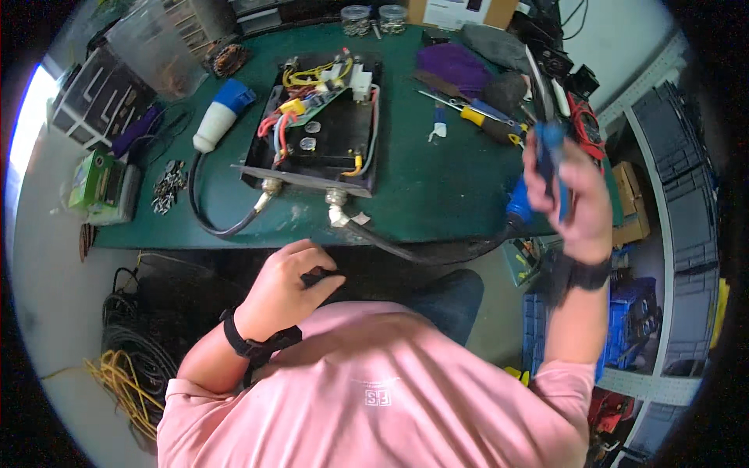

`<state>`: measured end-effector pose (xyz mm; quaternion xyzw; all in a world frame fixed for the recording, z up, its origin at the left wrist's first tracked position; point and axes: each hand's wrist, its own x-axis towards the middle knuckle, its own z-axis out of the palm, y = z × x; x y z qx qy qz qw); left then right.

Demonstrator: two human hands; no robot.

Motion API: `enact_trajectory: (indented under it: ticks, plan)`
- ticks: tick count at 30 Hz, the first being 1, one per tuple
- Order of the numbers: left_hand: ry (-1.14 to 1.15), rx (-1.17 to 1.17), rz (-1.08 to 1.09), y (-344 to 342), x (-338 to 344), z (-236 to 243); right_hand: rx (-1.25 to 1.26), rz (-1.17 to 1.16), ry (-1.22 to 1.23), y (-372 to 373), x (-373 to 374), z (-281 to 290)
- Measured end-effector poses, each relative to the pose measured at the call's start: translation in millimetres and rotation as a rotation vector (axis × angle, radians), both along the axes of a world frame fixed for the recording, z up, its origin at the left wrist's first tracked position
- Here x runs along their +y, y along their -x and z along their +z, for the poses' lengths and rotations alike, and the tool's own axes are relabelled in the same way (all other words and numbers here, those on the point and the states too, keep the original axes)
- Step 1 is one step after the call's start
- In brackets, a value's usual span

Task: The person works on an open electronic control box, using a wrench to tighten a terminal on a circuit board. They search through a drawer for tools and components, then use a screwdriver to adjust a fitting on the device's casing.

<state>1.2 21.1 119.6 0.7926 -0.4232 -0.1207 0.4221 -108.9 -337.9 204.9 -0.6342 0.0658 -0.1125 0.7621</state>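
My right hand, raised over the bench's right end, is wrapped round a blue-handled hand tool; motion blur hides its exact kind. In front of my body, near the bench's front edge, my left hand is closed on a small black piece, mostly covered by the fingers. Farther off, apart from both hands, an open black metal box holds a circuit board and coloured wires. Two thick black cables leave its near side; one ends in a blue-and-white plug, the other runs to a blue connector by my right hand.
Loose screws lie left on the green bench. Screwdrivers and a purple cloth are at the back right. Two clear jars stand behind. Shelving lines the right; coiled cables lie on the lower left floor.
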Motion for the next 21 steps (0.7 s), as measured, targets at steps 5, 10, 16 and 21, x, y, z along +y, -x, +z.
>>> enact_trajectory:
  ticks: [5, 10, 16, 21]
  plan:
    - [-0.024, 0.323, -0.17, 2.4, -22.9, 25.8, 0.088, -0.081, 0.115, 19.7, 75.8, -37.4]
    - [0.248, 0.722, -0.06, 21.3, -72.6, 41.1, -0.19, -0.238, 0.909, 7.2, 120.2, -35.7]
    - [0.316, 0.769, -0.025, 22.2, -97.0, 43.5, -0.128, -0.189, 0.831, 15.8, 112.3, -28.7]
    - [0.234, 0.677, -0.039, 15.1, -111.1, 49.0, 0.107, -0.029, 0.291, 20.0, 99.3, -40.5]
